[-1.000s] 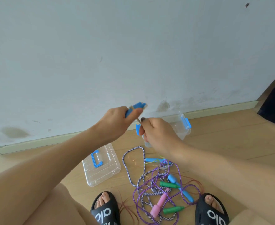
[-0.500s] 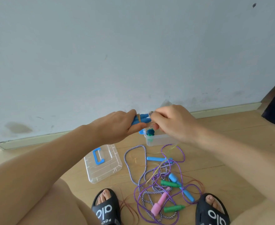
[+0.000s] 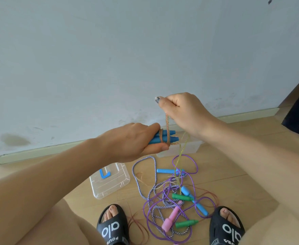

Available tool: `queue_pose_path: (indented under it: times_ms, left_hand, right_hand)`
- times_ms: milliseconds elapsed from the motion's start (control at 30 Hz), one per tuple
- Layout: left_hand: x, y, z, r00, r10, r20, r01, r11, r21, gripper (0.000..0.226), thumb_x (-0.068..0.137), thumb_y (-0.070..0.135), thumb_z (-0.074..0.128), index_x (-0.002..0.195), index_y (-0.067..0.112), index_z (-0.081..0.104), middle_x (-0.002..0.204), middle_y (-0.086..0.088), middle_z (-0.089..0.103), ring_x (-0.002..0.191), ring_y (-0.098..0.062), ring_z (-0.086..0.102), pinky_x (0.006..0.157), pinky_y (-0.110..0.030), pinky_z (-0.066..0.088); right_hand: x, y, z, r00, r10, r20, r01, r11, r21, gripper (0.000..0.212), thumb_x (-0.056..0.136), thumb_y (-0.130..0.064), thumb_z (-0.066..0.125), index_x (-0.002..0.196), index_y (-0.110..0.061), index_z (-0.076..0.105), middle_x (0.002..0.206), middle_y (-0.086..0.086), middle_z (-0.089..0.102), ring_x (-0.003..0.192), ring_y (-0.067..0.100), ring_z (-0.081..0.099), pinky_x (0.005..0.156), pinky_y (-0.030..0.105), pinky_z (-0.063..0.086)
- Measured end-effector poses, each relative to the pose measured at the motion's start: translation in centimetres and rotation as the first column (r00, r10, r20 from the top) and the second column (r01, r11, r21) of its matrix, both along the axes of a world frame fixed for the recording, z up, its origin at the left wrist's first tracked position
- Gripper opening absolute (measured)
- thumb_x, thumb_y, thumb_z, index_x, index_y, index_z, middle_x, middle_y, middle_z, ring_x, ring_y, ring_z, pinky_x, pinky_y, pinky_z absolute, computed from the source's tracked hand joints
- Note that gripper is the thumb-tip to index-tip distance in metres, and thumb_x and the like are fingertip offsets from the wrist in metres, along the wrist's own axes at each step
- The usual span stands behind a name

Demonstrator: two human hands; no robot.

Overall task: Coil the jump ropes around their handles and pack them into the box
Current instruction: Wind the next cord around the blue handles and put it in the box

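My left hand [image 3: 132, 141] grips a pair of blue handles [image 3: 164, 137] held side by side, pointing right. A glittery orange-yellow rope [image 3: 167, 121] is looped around them and runs up into my right hand [image 3: 182, 112], which pinches it above the handles. The rope's slack [image 3: 178, 161] hangs down to the floor. The clear plastic box [image 3: 178, 147] stands by the wall, mostly hidden behind my hands. On the floor lies a tangle of purple and striped ropes [image 3: 164, 197] with blue, green and pink handles.
The clear lid [image 3: 110, 181] with a blue handle lies on the wooden floor to the left of the tangle. My two feet in black slippers [image 3: 112, 227] frame the pile. A grey wall and skirting board run close behind the box.
My right hand has risen from beside the handles to well above them, pulling the rope up. My left hand stays on the blue handles, slightly lower.
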State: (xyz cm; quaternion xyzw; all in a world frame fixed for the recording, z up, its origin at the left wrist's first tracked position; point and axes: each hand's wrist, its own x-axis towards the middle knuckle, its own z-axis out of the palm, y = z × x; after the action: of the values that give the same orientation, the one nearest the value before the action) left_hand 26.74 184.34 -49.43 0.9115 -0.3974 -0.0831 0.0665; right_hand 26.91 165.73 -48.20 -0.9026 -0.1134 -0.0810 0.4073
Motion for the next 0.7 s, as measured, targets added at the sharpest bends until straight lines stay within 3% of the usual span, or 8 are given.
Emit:
queue_pose_path:
  times_ms: [267, 433, 567, 700]
  left_hand:
    - [-0.3, -0.9, 0.1, 0.999, -0.011, 0.034, 0.01, 1.0, 0.01, 0.048, 0.085, 0.075, 0.032, 0.091, 0.028, 0.038, 0.065, 0.006, 0.047, 0.06, -0.017, 0.05, 0.06, -0.035, 0.042]
    - [-0.5, -0.4, 0.0, 0.996, -0.02, 0.084, 0.018, 1.0, 0.026, 0.05, 0.085, 0.076, 0.028, 0.086, 0.026, 0.035, 0.065, 0.005, 0.046, 0.058, -0.017, 0.046, 0.058, -0.035, 0.038]
    - [-0.7, 0.1, 0.1, 1.0, -0.004, -0.011, 0.003, 0.998, -0.059, 0.045, 0.087, 0.07, 0.035, 0.083, 0.025, 0.039, 0.062, 0.003, 0.047, 0.055, -0.014, 0.046, 0.055, -0.033, 0.039]
    - [-1.1, 0.0, 0.3, 0.993, -0.046, -0.11, 0.032, 0.991, -0.127, 0.033, 0.088, 0.061, 0.054, 0.076, 0.037, 0.034, 0.057, 0.004, 0.042, 0.052, -0.014, 0.044, 0.051, -0.026, 0.034]
  right_hand:
    - [0.3, 1.2, 0.1, 1.0, -0.017, 0.008, 0.017, 0.999, -0.035, 0.055, 0.1, -0.041, 0.05, 0.058, -0.018, 0.023, 0.052, -0.001, 0.021, 0.052, 0.015, 0.02, 0.052, 0.034, 0.02]
    - [1.3, 0.7, -2.1, 0.974, -0.05, -0.222, 0.008, 0.982, -0.188, 0.055, 0.095, -0.042, 0.054, 0.055, -0.019, 0.025, 0.049, -0.003, 0.024, 0.051, 0.019, 0.025, 0.055, 0.033, 0.024]
    - [1.5, 0.9, -2.6, 0.879, 0.017, -0.476, -0.067, 0.994, -0.087, 0.054, 0.091, -0.04, 0.06, 0.051, -0.021, 0.029, 0.048, -0.003, 0.026, 0.048, 0.016, 0.024, 0.051, 0.03, 0.023]
    - [1.2, 1.6, -2.6, 0.825, 0.026, -0.565, -0.082, 0.994, -0.074, 0.051, 0.093, -0.035, 0.061, 0.053, -0.018, 0.033, 0.044, -0.003, 0.029, 0.041, 0.013, 0.026, 0.043, 0.026, 0.025]
